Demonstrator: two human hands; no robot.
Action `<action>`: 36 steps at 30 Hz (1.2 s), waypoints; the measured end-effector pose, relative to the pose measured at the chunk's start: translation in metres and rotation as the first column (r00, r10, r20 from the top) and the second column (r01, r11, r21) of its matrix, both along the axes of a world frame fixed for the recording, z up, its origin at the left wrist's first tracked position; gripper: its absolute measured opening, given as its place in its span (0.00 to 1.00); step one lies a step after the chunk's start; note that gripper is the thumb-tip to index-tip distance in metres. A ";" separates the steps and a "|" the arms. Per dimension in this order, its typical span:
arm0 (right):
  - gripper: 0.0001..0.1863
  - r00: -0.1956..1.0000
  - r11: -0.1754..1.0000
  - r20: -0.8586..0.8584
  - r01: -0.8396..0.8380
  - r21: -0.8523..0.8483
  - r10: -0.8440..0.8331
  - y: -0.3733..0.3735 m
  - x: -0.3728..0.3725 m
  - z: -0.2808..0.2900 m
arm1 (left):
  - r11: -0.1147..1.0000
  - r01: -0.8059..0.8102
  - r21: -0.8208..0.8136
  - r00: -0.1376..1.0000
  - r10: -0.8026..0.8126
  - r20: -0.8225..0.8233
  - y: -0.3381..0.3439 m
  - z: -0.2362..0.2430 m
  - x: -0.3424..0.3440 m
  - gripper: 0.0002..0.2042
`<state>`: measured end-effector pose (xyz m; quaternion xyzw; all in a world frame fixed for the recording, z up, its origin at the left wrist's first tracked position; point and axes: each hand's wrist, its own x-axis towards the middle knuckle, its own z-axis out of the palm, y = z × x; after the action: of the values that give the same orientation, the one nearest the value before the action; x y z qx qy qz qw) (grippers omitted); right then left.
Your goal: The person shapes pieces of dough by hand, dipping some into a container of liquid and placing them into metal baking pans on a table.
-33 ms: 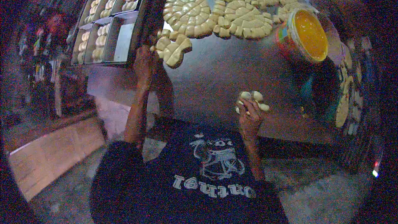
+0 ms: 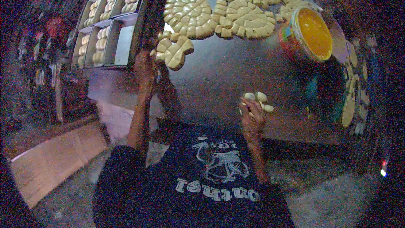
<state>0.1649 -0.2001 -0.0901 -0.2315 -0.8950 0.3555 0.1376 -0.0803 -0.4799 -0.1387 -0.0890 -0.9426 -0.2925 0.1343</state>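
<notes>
My right hand is at the near part of the metal table, fingers bent together over a small cluster of pale dough balls. The balls show in front of and beside the fingertips. My left hand is stretched forward at the near right corner of a divided tray; its fingers are dark and partly hidden, so its grip is unclear. Just right of that hand lies a flat piece of joined dough lobes. The tray's compartments hold rows of dough pieces, except a bare one at the near right.
Large round spiral dough shapes cover the far part of the metal table. A tub of orange-yellow liquid leans at the right. More dough lies at the far right edge. A wooden board is at lower left.
The view has shifted very slightly. My left hand sits a touch nearer to me; my right hand stays over the dough balls.
</notes>
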 end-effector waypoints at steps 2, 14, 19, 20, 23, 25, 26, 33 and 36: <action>0.11 0.990 0.991 -0.046 -0.130 0.038 0.132 -0.008 -0.009 0.013 | 0.961 0.001 0.277 0.997 -0.021 0.070 0.006 0.035 0.032 0.10; 0.15 0.997 0.634 0.028 -0.024 -0.773 0.071 -0.011 -0.054 0.057 | 0.526 -0.209 0.824 0.410 -0.718 0.562 0.099 0.114 0.115 0.09; 0.13 0.993 0.454 0.006 0.061 -0.889 -0.121 0.026 -0.028 0.039 | 0.770 0.470 0.431 0.867 -0.495 -0.059 0.164 0.144 0.143 0.11; 0.13 0.987 0.422 0.020 0.087 -0.902 -0.160 0.036 -0.021 0.038 | 0.768 0.587 0.257 0.809 -0.539 -0.236 0.179 0.147 0.147 0.12; 0.14 0.976 0.360 0.047 0.122 -0.925 -0.211 0.083 -0.007 0.036 | 0.632 0.764 0.130 0.592 -0.606 -0.531 0.242 0.124 0.136 0.13; 0.14 0.972 0.325 0.060 0.134 -0.936 -0.229 0.103 -0.001 0.033 | 0.546 0.832 0.098 0.502 -0.665 -0.553 0.268 0.107 0.139 0.12; 0.15 0.973 0.309 0.059 0.128 -0.942 -0.225 0.111 0.002 0.028 | 0.514 0.848 0.127 0.501 -0.701 -0.507 0.275 0.115 0.146 0.11; 0.16 0.974 0.310 0.072 0.137 -0.941 -0.213 0.163 0.010 0.034 | 0.273 0.742 0.613 0.334 -0.943 0.016 0.337 0.135 0.160 0.21; 0.17 0.986 0.403 0.086 0.137 -0.905 -0.143 0.196 0.009 0.049 | 0.384 0.473 0.793 0.365 -0.905 0.220 0.346 0.129 0.162 0.20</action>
<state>0.1737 -0.0043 -0.0408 -0.3422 -0.5379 0.7701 0.0223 0.0821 -0.1340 -0.0100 -0.3531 -0.6281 -0.6162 -0.3180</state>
